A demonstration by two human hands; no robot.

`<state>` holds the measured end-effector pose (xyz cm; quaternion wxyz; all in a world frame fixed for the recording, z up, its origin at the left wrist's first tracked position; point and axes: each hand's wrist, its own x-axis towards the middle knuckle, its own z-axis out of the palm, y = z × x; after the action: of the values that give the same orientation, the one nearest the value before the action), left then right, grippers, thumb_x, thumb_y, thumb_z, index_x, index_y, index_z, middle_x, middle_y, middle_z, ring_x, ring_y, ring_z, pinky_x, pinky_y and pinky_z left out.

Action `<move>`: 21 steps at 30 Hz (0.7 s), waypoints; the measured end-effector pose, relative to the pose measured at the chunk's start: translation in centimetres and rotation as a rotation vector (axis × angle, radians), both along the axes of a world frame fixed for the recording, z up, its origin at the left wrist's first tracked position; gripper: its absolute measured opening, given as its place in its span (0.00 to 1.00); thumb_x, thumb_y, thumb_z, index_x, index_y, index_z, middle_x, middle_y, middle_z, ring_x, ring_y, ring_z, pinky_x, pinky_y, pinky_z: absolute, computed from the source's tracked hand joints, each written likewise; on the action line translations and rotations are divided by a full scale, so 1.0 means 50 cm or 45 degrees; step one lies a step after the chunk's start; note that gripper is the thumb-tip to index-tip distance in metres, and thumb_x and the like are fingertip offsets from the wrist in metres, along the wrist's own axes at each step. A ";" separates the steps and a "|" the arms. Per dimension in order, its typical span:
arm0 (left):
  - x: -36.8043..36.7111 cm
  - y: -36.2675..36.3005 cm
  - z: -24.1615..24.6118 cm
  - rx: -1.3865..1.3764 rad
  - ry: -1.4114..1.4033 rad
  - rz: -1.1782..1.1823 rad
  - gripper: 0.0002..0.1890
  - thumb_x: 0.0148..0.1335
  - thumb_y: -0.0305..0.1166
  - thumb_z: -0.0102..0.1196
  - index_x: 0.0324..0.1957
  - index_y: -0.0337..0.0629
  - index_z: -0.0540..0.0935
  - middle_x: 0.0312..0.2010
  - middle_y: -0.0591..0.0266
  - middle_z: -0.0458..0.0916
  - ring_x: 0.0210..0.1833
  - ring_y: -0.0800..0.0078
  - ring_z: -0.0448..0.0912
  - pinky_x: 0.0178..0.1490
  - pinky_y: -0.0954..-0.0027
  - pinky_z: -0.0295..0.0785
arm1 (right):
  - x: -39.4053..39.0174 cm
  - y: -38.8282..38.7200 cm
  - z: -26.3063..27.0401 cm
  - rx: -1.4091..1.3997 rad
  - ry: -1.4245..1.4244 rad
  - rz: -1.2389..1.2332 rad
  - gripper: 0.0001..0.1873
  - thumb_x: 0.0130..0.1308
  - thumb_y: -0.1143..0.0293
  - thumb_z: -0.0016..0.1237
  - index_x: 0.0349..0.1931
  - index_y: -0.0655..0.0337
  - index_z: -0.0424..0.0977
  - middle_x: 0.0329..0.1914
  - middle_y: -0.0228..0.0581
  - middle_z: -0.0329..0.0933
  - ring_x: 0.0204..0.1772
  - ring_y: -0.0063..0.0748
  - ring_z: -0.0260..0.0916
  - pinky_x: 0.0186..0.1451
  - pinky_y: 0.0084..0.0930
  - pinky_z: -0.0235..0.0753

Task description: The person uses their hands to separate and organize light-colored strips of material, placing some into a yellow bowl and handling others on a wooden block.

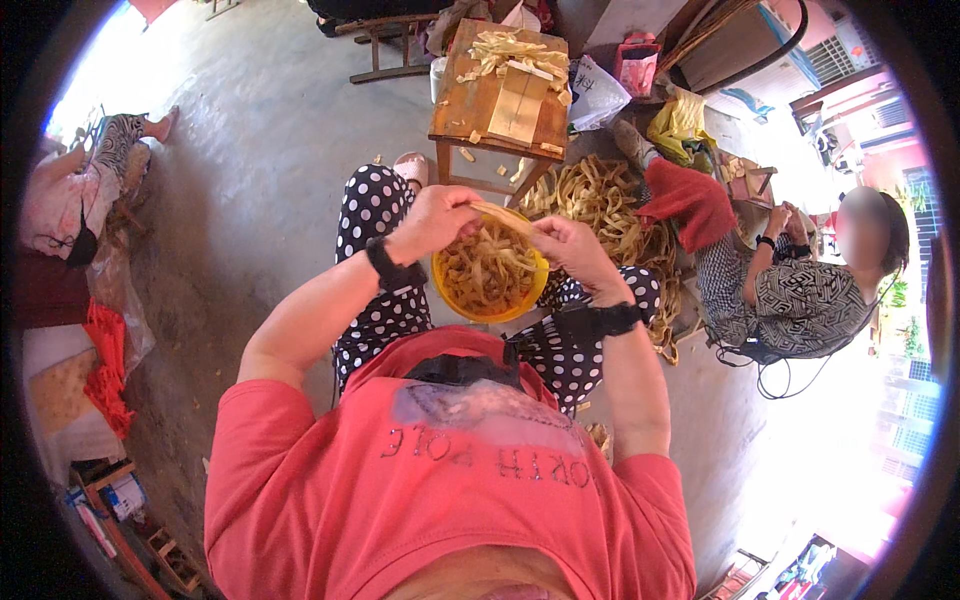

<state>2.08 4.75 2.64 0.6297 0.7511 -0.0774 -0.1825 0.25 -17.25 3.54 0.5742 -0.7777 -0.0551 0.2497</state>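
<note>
My left hand [439, 217] and my right hand [574, 251] hold a pale tan strip [504, 215] of dried plant-like material between them, its two ends in my fingers. Just below the strip, a yellow plastic basin [448, 298] sits between my knees, holding a tangle of similar curled strips [487, 274]. Both wrists wear black bands. Beyond my hands stands a wooden stool [469, 97] with loose strips [517, 52] and a flat wooden board [519, 105] lying on top. The parts of the strip under my fingers are hidden.
A large heap of strips [592, 191] lies on the floor right of the stool. A person [810, 304] sits at the right, hands over small work. Part of another person [75, 187] shows at the far left. Plastic bags [596, 94] and a wooden bench [390, 49] stand beyond.
</note>
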 end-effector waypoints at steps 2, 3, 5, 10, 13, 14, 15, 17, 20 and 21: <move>-0.004 0.012 0.018 0.057 0.119 -0.035 0.09 0.51 0.27 0.49 0.35 0.35 0.76 0.23 0.63 0.77 0.27 0.77 0.75 0.31 0.77 0.70 | -0.010 -0.025 0.014 0.080 0.079 -0.059 0.09 0.54 0.70 0.46 0.31 0.67 0.71 0.22 0.26 0.68 0.24 0.14 0.60 0.28 0.12 0.62; -0.011 0.010 0.035 0.150 -0.369 -0.060 0.11 0.52 0.27 0.48 0.38 0.35 0.75 0.26 0.63 0.77 0.31 0.76 0.74 0.38 0.74 0.68 | -0.011 -0.028 0.020 0.081 0.050 -0.047 0.09 0.55 0.69 0.45 0.31 0.66 0.71 0.21 0.25 0.68 0.24 0.12 0.60 0.27 0.11 0.61; -0.014 0.009 0.070 0.240 -0.856 -0.087 0.13 0.53 0.27 0.47 0.41 0.36 0.73 0.28 0.63 0.78 0.34 0.75 0.74 0.45 0.70 0.66 | -0.011 -0.028 0.031 0.082 -0.006 -0.016 0.09 0.58 0.67 0.44 0.30 0.65 0.71 0.21 0.22 0.66 0.23 0.10 0.59 0.26 0.08 0.60; -0.006 -0.006 0.123 0.489 -0.956 -0.576 0.14 0.55 0.33 0.47 0.42 0.39 0.73 0.30 0.63 0.78 0.37 0.75 0.73 0.47 0.71 0.64 | -0.001 0.000 0.096 0.083 -0.098 0.155 0.10 0.58 0.66 0.44 0.31 0.65 0.71 0.23 0.23 0.67 0.23 0.09 0.59 0.24 0.07 0.60; 0.008 -0.012 0.134 0.404 -0.155 -0.852 0.13 0.56 0.33 0.46 0.41 0.38 0.74 0.28 0.64 0.78 0.37 0.77 0.73 0.45 0.76 0.64 | 0.000 0.012 0.096 0.135 -0.103 0.152 0.10 0.58 0.65 0.44 0.32 0.63 0.70 0.23 0.23 0.67 0.22 0.09 0.59 0.22 0.06 0.59; 0.010 -0.012 0.131 0.386 0.067 -0.898 0.12 0.56 0.33 0.46 0.40 0.37 0.74 0.28 0.64 0.78 0.37 0.77 0.73 0.45 0.77 0.64 | -0.001 0.015 0.091 0.152 -0.073 0.096 0.10 0.58 0.66 0.44 0.30 0.64 0.70 0.21 0.24 0.67 0.23 0.11 0.60 0.23 0.09 0.60; 0.004 -0.009 0.119 0.052 0.305 -0.756 0.12 0.57 0.33 0.46 0.39 0.36 0.74 0.29 0.64 0.77 0.36 0.78 0.73 0.44 0.78 0.65 | -0.005 0.016 0.079 0.162 -0.059 0.067 0.10 0.58 0.66 0.44 0.30 0.65 0.70 0.21 0.24 0.67 0.23 0.11 0.60 0.24 0.10 0.61; -0.010 -0.014 0.097 -0.281 0.540 -0.605 0.11 0.57 0.32 0.45 0.38 0.35 0.74 0.29 0.64 0.77 0.36 0.79 0.73 0.44 0.78 0.66 | -0.017 0.018 0.034 0.358 0.078 -0.044 0.10 0.58 0.65 0.44 0.28 0.64 0.69 0.18 0.25 0.66 0.21 0.13 0.59 0.23 0.12 0.60; -0.023 -0.020 0.066 -0.854 0.578 -0.224 0.11 0.57 0.30 0.46 0.38 0.33 0.74 0.34 0.60 0.76 0.37 0.76 0.73 0.43 0.76 0.67 | -0.043 0.056 0.020 0.634 0.380 -0.231 0.11 0.59 0.62 0.43 0.25 0.61 0.67 0.14 0.24 0.62 0.17 0.15 0.55 0.18 0.13 0.57; -0.022 -0.022 0.060 -0.844 0.562 -0.245 0.11 0.57 0.29 0.46 0.39 0.33 0.74 0.35 0.59 0.75 0.37 0.74 0.73 0.43 0.75 0.68 | -0.046 0.057 0.013 0.673 0.483 -0.224 0.14 0.60 0.59 0.40 0.25 0.60 0.67 0.13 0.25 0.60 0.15 0.16 0.54 0.17 0.14 0.55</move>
<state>0.97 3.65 5.66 0.8191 0.4398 -0.0651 -0.3625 -2.07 -14.38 4.19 0.7753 -0.5435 0.0573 0.3166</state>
